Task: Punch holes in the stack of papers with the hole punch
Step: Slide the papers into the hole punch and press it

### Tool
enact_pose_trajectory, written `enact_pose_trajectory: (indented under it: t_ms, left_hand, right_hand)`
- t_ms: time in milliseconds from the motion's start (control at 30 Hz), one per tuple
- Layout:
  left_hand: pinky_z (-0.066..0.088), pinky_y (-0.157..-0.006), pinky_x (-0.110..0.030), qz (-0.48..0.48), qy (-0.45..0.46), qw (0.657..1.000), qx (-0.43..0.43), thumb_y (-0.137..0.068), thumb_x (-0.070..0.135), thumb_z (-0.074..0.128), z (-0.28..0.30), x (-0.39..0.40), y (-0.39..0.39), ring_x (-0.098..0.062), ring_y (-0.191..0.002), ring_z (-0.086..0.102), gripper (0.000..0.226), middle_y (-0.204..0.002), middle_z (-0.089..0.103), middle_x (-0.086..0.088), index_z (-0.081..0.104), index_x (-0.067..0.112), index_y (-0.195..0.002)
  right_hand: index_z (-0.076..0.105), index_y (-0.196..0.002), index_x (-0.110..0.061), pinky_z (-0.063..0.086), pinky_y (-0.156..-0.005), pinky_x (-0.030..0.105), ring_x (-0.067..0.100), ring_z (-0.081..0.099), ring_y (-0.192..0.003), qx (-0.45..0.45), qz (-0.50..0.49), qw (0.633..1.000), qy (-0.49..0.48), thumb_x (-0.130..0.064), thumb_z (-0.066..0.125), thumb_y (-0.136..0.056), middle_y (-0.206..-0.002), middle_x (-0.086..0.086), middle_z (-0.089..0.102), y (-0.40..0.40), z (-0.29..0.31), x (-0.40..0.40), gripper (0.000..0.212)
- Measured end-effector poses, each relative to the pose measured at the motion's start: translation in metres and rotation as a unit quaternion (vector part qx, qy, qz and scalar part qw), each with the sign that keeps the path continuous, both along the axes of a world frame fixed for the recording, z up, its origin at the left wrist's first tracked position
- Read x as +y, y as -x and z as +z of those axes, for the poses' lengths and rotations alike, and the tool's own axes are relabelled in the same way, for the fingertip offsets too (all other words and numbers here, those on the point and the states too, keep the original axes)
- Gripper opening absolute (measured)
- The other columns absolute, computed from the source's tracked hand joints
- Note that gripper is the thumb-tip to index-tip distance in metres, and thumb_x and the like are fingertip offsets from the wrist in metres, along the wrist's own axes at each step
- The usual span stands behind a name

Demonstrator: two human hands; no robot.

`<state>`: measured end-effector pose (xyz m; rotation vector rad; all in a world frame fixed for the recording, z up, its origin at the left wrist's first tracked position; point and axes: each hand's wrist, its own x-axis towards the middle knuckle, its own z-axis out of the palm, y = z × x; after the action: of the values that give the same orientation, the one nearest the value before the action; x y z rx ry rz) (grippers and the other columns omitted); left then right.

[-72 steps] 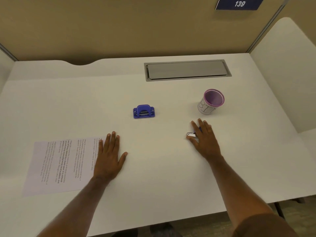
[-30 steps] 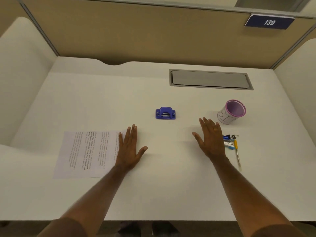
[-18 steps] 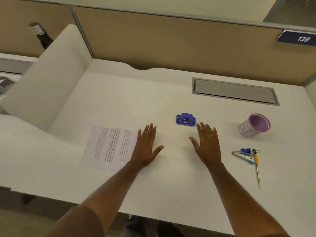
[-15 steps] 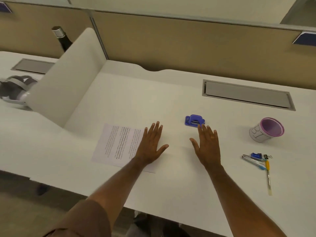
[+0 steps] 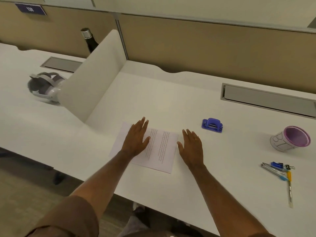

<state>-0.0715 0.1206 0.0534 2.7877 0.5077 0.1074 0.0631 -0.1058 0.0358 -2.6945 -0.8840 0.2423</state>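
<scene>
White cubicle desk [image 5: 171,103], tan partition behind, and the stack of papers [image 5: 159,149] lies flat near the front edge, printed side up. Your left hand [image 5: 136,139] rests on its left half, fingers straight and close together, thumb out, pinching nothing. Your right hand [image 5: 192,147] lies flat on the desk just beside the stack's right edge, fingers likewise straight, holding nothing; whether the thumb touches the paper I cannot tell. Both forearms reach in from the near edge, wrists low.

The hole punch [image 5: 212,125] sits apart from the stack, beyond and to the right of your right hand, untouched. So this looks like the gathering step: square the sheets first, tapping the edges flush, because a skewed stack would likely punch ragged. Keep the left palm down as an anchor, and let the right hand fetch the punch.

Farther right, a purple-rimmed cup [image 5: 290,139], then a pen and clips [image 5: 280,170].
</scene>
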Motion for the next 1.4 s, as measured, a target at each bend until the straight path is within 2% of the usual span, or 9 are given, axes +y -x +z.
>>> enact_pose_trajectory:
  t_ms: [233, 433, 567, 667, 800, 1000, 1100, 1233, 1400]
  left_hand:
    - [0.017, -0.125, -0.052, -0.087, -0.023, 0.996, 0.013, -0.102, 0.034, 0.050, -0.025, 0.041, 0.023, -0.033, -0.153, 0.022, 0.065, -0.166, 0.020, -0.014, 0.027, 0.008, -0.156]
    - [0.013, -0.126, -0.052, -0.170, 0.013, 0.985, 0.018, -0.101, 0.038, 0.049, -0.050, 0.051, 0.021, -0.029, -0.155, 0.014, 0.067, -0.167, 0.014, -0.009, 0.024, 0.014, -0.158]
    - [0.019, -0.123, -0.057, -0.190, 0.006, 0.982, 0.001, -0.100, 0.040, 0.045, -0.058, 0.056, 0.019, -0.034, -0.152, 0.024, 0.060, -0.164, 0.026, -0.013, 0.039, 0.011, -0.153]
    - [0.020, -0.123, -0.057, -0.197, -0.004, 0.980, -0.005, -0.101, 0.041, 0.042, -0.067, 0.058, 0.020, -0.032, -0.153, 0.021, 0.061, -0.165, 0.024, -0.011, 0.037, 0.012, -0.154]
    - [0.021, -0.123, -0.057, -0.199, -0.009, 0.980, -0.009, -0.102, 0.043, 0.041, -0.074, 0.059, 0.020, -0.030, -0.154, 0.020, 0.061, -0.166, 0.022, -0.010, 0.036, 0.013, -0.154]
    - [0.018, -0.124, -0.056, -0.197, -0.004, 0.980, 0.005, -0.102, 0.045, 0.037, -0.075, 0.060, 0.019, -0.028, -0.155, 0.015, 0.062, -0.167, 0.018, -0.008, 0.033, 0.015, -0.156]
    - [0.017, -0.124, -0.056, -0.196, -0.006, 0.981, 0.007, -0.102, 0.046, 0.037, -0.075, 0.060, 0.019, -0.027, -0.156, 0.014, 0.062, -0.168, 0.017, -0.008, 0.032, 0.015, -0.156]
    - [0.016, -0.125, -0.055, -0.195, -0.007, 0.981, 0.012, -0.103, 0.047, 0.033, -0.074, 0.060, 0.019, -0.025, -0.156, 0.012, 0.063, -0.168, 0.015, -0.007, 0.030, 0.016, -0.157]
    - [0.017, -0.124, -0.055, -0.194, 0.000, 0.981, 0.010, -0.102, 0.047, 0.032, -0.074, 0.060, 0.019, -0.026, -0.156, 0.013, 0.062, -0.168, 0.017, -0.007, 0.031, 0.016, -0.156]
  right_hand:
    - [0.039, -0.146, -0.016, 0.046, -0.100, 0.040, 0.025, 0.049, -0.126, 0.115, -0.179, 0.977, -0.034, -0.036, 0.053, -0.097, -0.138, 0.005, 0.053, 0.034, 0.000, 0.038, 0.055]
    - [0.054, -0.137, -0.014, 0.046, -0.101, 0.040, 0.028, 0.059, -0.120, 0.162, -0.346, 0.920, -0.089, -0.028, 0.060, -0.092, -0.133, 0.008, 0.063, 0.042, 0.006, 0.059, 0.047]
    - [0.061, -0.129, -0.013, 0.046, -0.099, 0.038, 0.028, 0.060, -0.119, 0.198, -0.404, 0.887, -0.102, -0.029, 0.063, -0.089, -0.132, 0.007, 0.064, 0.039, 0.010, 0.071, 0.042]
    - [0.069, -0.097, -0.007, 0.050, -0.085, 0.036, 0.031, 0.067, -0.102, 0.234, -0.421, 0.872, -0.090, -0.031, 0.061, -0.086, -0.109, 0.010, 0.072, 0.033, 0.009, 0.077, 0.027]
    - [0.061, -0.074, -0.013, 0.056, -0.087, 0.045, 0.029, 0.071, -0.078, 0.305, -0.452, 0.824, -0.152, -0.046, 0.058, -0.088, -0.082, 0.008, 0.074, 0.027, 0.008, 0.086, 0.036]
    - [0.063, -0.090, -0.018, 0.053, -0.067, 0.035, 0.028, 0.068, -0.083, 0.440, -0.466, 0.736, -0.218, -0.075, 0.050, -0.084, -0.092, 0.008, 0.071, 0.023, 0.014, 0.093, 0.058]
    - [0.067, -0.088, -0.017, 0.052, -0.066, 0.032, 0.025, 0.068, -0.079, 0.441, -0.454, 0.735, -0.243, -0.061, 0.064, -0.084, -0.093, 0.009, 0.073, 0.023, 0.015, 0.090, 0.044]
    - [0.071, -0.098, 0.001, 0.058, -0.067, 0.037, 0.032, 0.070, -0.078, 0.442, -0.430, 0.729, -0.297, -0.011, 0.075, -0.084, -0.104, 0.023, 0.073, 0.026, 0.011, 0.074, 0.019]
    - [0.068, -0.097, 0.006, 0.059, -0.060, 0.036, 0.033, 0.073, -0.079, 0.450, -0.446, 0.720, -0.284, -0.003, 0.075, -0.081, -0.096, 0.022, 0.074, 0.032, 0.004, 0.055, 0.019]
